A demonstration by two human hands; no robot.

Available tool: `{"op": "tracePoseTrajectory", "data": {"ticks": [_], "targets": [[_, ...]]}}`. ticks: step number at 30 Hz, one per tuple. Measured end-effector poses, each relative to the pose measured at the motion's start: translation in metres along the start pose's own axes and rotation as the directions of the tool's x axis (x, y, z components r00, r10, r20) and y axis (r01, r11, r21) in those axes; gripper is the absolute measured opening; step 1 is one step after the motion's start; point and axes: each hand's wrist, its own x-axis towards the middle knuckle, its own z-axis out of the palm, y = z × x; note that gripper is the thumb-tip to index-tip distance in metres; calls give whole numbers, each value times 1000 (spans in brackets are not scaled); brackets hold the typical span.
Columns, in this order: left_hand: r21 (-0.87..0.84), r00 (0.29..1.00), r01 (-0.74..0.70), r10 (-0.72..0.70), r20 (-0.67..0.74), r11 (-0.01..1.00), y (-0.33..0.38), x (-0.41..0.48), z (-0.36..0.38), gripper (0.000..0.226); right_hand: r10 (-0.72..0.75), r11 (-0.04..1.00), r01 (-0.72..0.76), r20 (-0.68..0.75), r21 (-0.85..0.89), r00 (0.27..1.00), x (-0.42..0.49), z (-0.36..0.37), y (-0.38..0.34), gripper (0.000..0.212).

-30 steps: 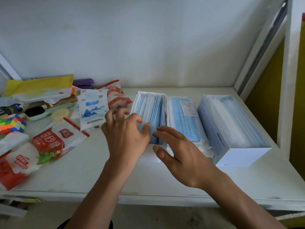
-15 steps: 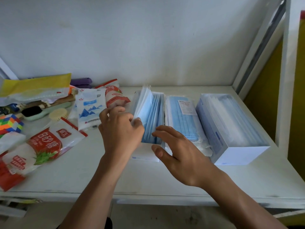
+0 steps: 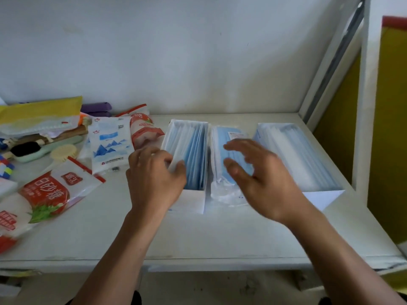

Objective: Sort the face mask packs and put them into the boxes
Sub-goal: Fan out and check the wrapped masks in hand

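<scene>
Two open white boxes stand on the white table [image 3: 220, 238]. The left box [image 3: 191, 202] holds upright blue face mask packs [image 3: 193, 155]. My left hand [image 3: 154, 175] grips its left side: the thumb is inside, pinching the leftmost packs, and the fingers curl outside. The right box [image 3: 319, 200] is full of pale mask packs. Between the boxes lies a loose clear bag of blue masks [image 3: 222, 137]. Just above that bag is my right hand [image 3: 262, 172], blurred, with its fingers spread and holding nothing.
Clutter fills the table's left: a red-and-white sugar bag [image 3: 48, 190], a white tissue pack [image 3: 110, 146], a red-and-white pouch [image 3: 143, 128], a yellow bag [image 3: 39, 108] and a brush [image 3: 26, 150]. A white upright [image 3: 361, 106] bounds the right side.
The packs that my left hand had tilted up now stand back in the left box. My right hand has moved right, from the left box to over the loose bag.
</scene>
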Motion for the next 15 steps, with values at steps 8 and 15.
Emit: {"op": "tracePoseTrajectory", "data": {"ticks": [8,15], "targets": [[-5,989,-79,78,-123,997,3,-4,3,29,642,670,-630,-120,-393,757,7,-84,69,44],[-62,968,-164,149,-200,984,5,-7,10,25,651,708,-638,-68,-303,756,-2,-85,85,29]]}}
